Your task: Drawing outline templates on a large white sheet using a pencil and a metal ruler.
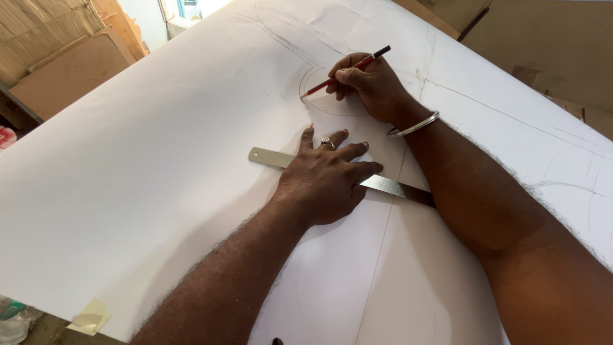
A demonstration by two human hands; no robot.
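Observation:
A large white sheet (140, 160) covers the work surface, marked with faint pencil lines and curves. My left hand (329, 179) lies flat, fingers spread, pressing a long steel ruler (271, 157) onto the sheet; a ring sits on one finger. Beyond it, my right hand (370, 86) grips a red pencil (338, 75), with its tip touching the sheet on a drawn arc. A metal bangle (415, 126) circles my right wrist. My right forearm crosses over the ruler's right end and hides it.
Brown boards (70, 64) lean at the far left, and more brown board (543, 45) lies at the far right. A scrap of pale yellow tape (89, 316) sticks at the sheet's near left edge, beside a crumpled plastic item (13, 319).

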